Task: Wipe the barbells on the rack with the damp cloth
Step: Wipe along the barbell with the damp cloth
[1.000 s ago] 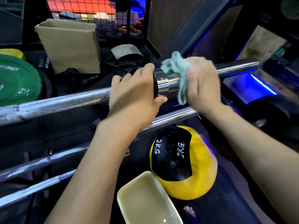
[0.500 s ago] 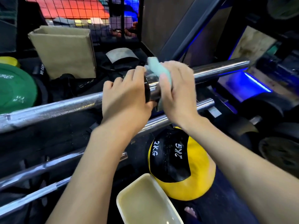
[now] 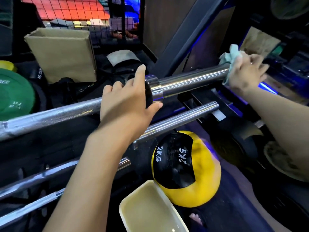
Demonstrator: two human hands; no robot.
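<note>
A chrome barbell (image 3: 192, 82) lies across the rack from lower left to upper right. My left hand (image 3: 127, 104) rests on it at the collar, fingers draped over the shaft, the forefinger lifted. My right hand (image 3: 245, 74) holds a pale green damp cloth (image 3: 229, 56) wrapped over the outer end of the barbell's sleeve. A second barbell (image 3: 180, 118) lies just below the first. Two more bars (image 3: 33, 181) run lower at the left.
A yellow and black 2 kg medicine ball (image 3: 185, 168) sits below the bars beside a cream basin (image 3: 150, 208) of water. A cardboard box (image 3: 61, 52) and a green weight plate (image 3: 15, 94) stand at the left, a wire mesh panel behind.
My right hand has slid the cloth from the collar outward along the sleeve to its far end. My left hand has stayed at the collar and loosened its grip.
</note>
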